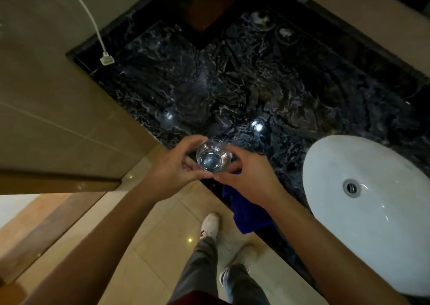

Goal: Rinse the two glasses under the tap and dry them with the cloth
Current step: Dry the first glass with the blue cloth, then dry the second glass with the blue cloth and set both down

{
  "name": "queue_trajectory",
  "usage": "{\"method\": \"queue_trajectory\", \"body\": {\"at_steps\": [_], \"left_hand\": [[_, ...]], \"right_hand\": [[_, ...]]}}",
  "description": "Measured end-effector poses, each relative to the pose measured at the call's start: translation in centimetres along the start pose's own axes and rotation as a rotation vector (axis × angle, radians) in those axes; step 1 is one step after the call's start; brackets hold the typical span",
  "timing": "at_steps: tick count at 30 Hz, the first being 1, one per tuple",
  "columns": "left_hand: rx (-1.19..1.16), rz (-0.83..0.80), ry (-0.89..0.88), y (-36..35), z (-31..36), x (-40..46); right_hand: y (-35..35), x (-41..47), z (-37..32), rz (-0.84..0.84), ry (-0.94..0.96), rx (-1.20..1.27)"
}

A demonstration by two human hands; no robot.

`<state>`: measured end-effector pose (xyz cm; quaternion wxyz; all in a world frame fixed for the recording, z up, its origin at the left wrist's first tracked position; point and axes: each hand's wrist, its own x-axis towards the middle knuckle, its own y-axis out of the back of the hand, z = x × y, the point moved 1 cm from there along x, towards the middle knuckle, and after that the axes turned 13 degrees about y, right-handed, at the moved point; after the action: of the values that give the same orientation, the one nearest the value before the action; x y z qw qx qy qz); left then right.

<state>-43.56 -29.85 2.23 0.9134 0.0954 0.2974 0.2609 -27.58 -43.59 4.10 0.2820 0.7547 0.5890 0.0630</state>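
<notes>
A clear drinking glass (pixel 210 157) is held upright over the front edge of the dark marble counter (pixel 232 83). My left hand (pixel 174 165) grips its left side and my right hand (pixel 246 174) grips its right side, thumbs meeting below it. A blue cloth (pixel 246 214) hangs over the counter's front edge, partly hidden under my right forearm. The white oval sink (pixel 349 172) with its metal drain (pixel 351 187) lies to the right. No tap shows in view. Two round glass-like shapes (pixel 264 20) sit at the far back of the counter, too blurred to tell.
A white cable with a plug (pixel 106 59) hangs over the counter's left corner. A beige tiled wall (pixel 46 95) stands to the left. My legs and white shoes (pixel 210 225) are on the beige tile floor below.
</notes>
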Motion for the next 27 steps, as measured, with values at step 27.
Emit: {"method": "queue_trajectory", "body": {"at_steps": [27], "left_hand": [[0.054,0.399,-0.214,0.9,2.6,-1.7]], "right_hand": [[3.1,-2.8,-0.8,0.168,-0.173,0.2]]}}
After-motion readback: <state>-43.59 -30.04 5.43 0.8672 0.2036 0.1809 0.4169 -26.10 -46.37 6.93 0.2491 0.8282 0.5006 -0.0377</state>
